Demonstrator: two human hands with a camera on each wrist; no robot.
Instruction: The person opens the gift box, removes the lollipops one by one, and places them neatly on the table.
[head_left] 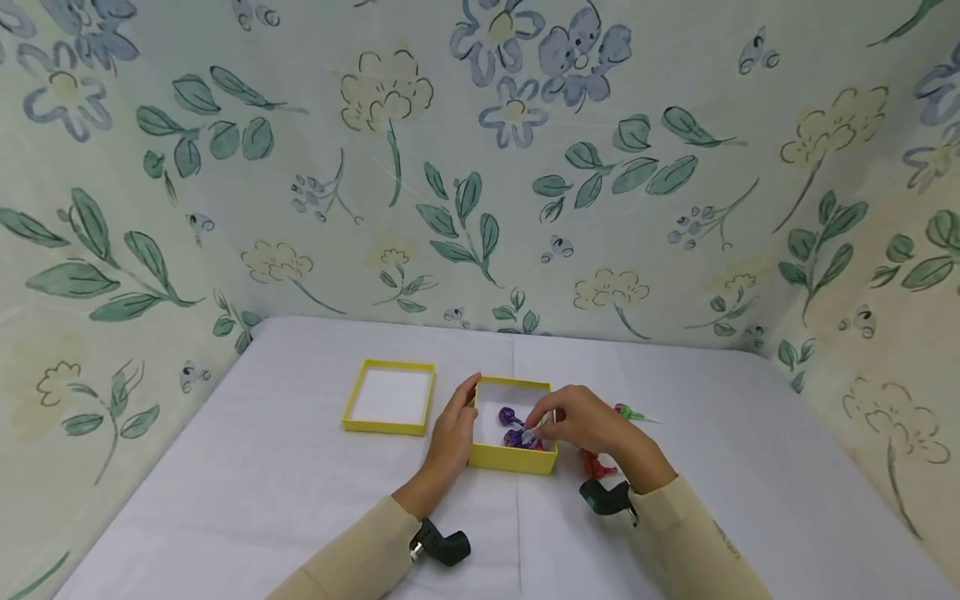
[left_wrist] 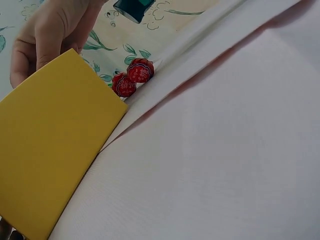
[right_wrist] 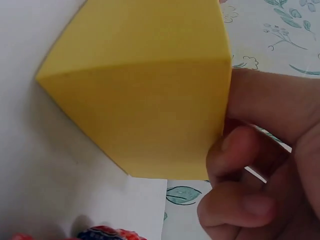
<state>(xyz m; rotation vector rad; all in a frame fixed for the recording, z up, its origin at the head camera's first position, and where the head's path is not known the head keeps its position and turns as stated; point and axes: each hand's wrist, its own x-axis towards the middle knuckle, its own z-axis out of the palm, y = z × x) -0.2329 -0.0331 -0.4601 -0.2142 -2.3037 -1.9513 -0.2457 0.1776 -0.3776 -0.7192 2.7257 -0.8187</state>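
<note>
A yellow open box (head_left: 512, 457) with a white inside stands in the middle of the table in the head view. Several purple-wrapped lollipops (head_left: 507, 416) lie in it. My left hand (head_left: 452, 435) lies along the box's left wall, its extended fingers touching the outside up to the far corner. Over the right wall reaches my right hand (head_left: 573, 417), fingers bent down inside and pinching a lollipop (head_left: 517, 439) by its stick end. The right wrist view shows these bent fingers (right_wrist: 245, 150) beside the yellow wall; their tips are hidden behind it.
Left of the box lies a shallow yellow-rimmed lid (head_left: 385, 430), white side up. Red-wrapped lollipops (head_left: 595, 465) rest on the table near my right forearm, with a green one (head_left: 626, 412) farther back. Floral fabric (head_left: 465, 167) hangs behind the white table.
</note>
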